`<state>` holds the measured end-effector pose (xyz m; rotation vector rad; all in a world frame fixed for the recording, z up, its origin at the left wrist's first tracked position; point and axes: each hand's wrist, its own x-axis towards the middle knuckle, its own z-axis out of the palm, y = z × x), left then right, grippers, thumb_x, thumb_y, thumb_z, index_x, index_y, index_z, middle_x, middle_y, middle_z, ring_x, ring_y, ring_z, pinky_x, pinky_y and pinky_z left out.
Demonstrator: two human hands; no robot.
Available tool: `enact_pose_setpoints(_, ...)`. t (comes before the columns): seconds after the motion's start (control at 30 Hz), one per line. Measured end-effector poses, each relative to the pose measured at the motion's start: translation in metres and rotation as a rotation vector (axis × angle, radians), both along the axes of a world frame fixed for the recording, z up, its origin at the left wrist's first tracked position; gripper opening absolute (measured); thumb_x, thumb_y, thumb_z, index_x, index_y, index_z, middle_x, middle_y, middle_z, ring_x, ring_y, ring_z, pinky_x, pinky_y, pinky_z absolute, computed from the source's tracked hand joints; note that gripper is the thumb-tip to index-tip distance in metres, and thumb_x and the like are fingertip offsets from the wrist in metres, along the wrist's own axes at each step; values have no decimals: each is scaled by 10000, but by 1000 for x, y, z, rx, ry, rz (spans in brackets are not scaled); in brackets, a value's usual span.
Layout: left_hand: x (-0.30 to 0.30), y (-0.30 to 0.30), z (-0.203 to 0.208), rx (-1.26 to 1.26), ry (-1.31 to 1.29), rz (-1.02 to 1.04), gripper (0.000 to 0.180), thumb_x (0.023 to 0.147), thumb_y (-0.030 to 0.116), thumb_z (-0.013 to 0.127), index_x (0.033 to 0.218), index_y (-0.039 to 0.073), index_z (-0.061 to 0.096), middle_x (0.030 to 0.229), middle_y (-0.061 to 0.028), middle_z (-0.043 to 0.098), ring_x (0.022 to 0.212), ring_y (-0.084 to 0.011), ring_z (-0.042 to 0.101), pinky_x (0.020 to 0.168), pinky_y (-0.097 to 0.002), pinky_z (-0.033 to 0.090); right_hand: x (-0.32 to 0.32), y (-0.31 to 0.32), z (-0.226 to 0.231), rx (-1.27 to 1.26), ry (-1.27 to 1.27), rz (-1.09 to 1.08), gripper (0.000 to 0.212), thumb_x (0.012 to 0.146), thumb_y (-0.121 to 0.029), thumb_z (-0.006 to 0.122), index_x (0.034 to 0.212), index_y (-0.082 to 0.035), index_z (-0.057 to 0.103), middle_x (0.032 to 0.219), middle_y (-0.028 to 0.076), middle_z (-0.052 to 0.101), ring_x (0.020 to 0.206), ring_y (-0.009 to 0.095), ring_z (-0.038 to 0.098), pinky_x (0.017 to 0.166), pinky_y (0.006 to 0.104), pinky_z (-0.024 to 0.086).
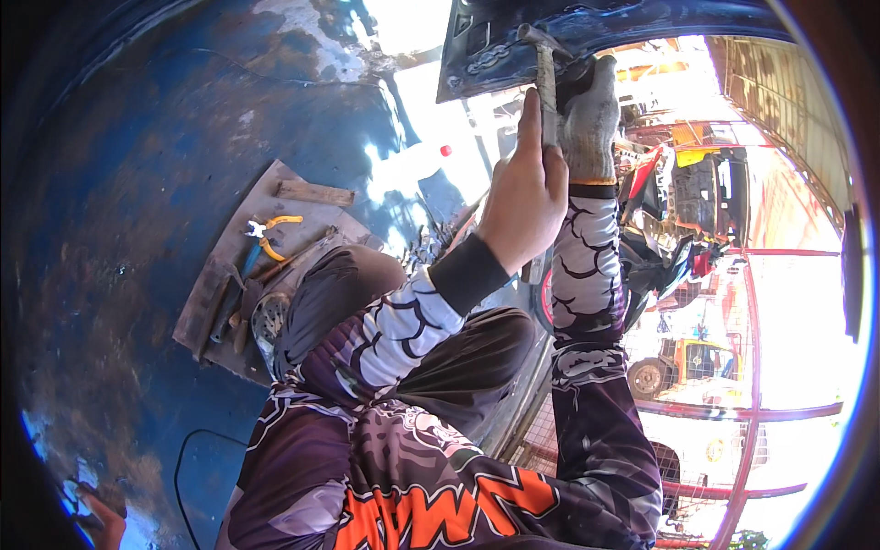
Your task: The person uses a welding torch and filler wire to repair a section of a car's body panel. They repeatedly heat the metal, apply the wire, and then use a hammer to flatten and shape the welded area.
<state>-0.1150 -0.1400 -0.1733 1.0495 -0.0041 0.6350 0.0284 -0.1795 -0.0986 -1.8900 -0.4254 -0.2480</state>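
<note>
My left hand point(532, 197) is bare and wrapped round the handle of a hammer point(547, 87), with the index finger stretched along it. The hammer's metal head lies over a dark blue metal panel point(500, 60), which has cutouts and a raised, uneven patch. Close beside the hammer, my right hand point(591, 124) wears a whitish knitted glove. It is closed at the panel's lower edge, its thumb side up, and its fingertips are partly hidden behind dark metal.
Left of my bent legs, a worn board point(215, 275) bears yellow-handled pliers point(268, 240), a wood piece point(316, 192) and other hand tools. A black cable point(179, 467) curves over the blue floor. Red mesh fencing point(753, 339), a motorcycle point(655, 266) and a yellow vehicle point(683, 362) stand right.
</note>
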Motion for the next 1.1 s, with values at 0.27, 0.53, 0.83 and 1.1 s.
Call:
enact_pose_setpoints(0.27, -99, 22, -83, -163, 197, -316, 670, 1099, 99, 422, 1693, 108, 113, 820, -45, 589, 515, -70, 514, 453, -256, 442, -33, -41, -65, 506, 365, 9, 542, 1111, -529, 440, 1288, -45, 609, 928, 106, 650, 838, 250, 657, 863, 476, 563)
enact_pose_setpoints(0.53, -107, 47, -85, -262, 293, -345, 705, 1096, 85, 440, 1693, 98, 66, 865, -39, 564, 533, -54, 458, 468, -227, 440, -64, -58, -156, 583, 568, -149, 545, 1108, -529, 436, 1312, -50, 600, 1107, 109, 639, 995, 291, 663, 815, 503, 579)
enact_pose_setpoints(0.83, -87, 89, -82, 164, 361, -69, 674, 1055, 36, 471, 1666, 35, 185, 1179, -268, 661, 876, -355, 703, 697, -397, 556, -49, -20, -157, 656, 583, 89, 547, 1103, -551, 418, 1282, -62, 586, 1010, 87, 636, 922, 278, 648, 861, 504, 542)
enact_pose_setpoints(1.1, -39, 84, -86, 252, 305, 1, 661, 1035, 47, 538, 1641, 35, 277, 1012, -304, 721, 682, -395, 709, 624, -415, 545, -29, 21, -164, 292, 254, 21, 481, 832, -141, 813, 1221, -29, 553, 1010, 129, 714, 934, 308, 721, 817, 417, 568)
